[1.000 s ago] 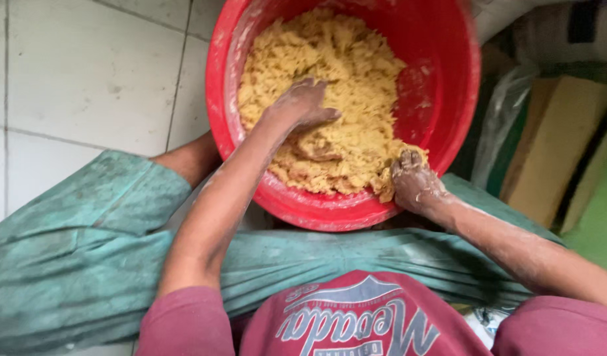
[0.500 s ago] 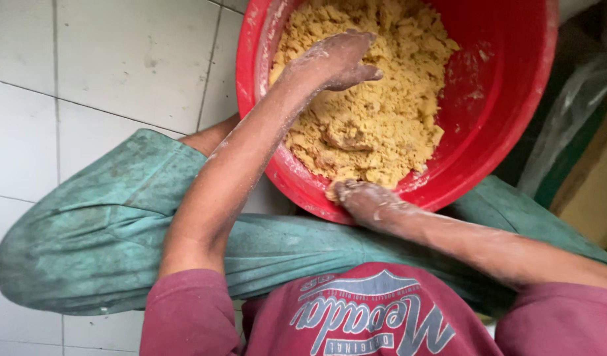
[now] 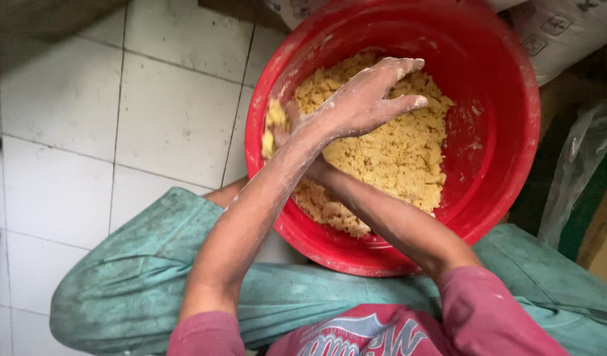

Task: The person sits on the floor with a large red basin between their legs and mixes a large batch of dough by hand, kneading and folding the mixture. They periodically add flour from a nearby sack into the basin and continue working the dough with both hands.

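Flanking the red basin point(image 3: 508, 165), pale printed sacks point(image 3: 574, 33) lie behind.

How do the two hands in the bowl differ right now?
The left hand is in full view, fingers spread flat above the dough; the right hand is mostly hidden under the left forearm at the near left wall of the red bowl. The left hand looks empty, while the right hand lifts a clump of dough. Both are dusted with flour.
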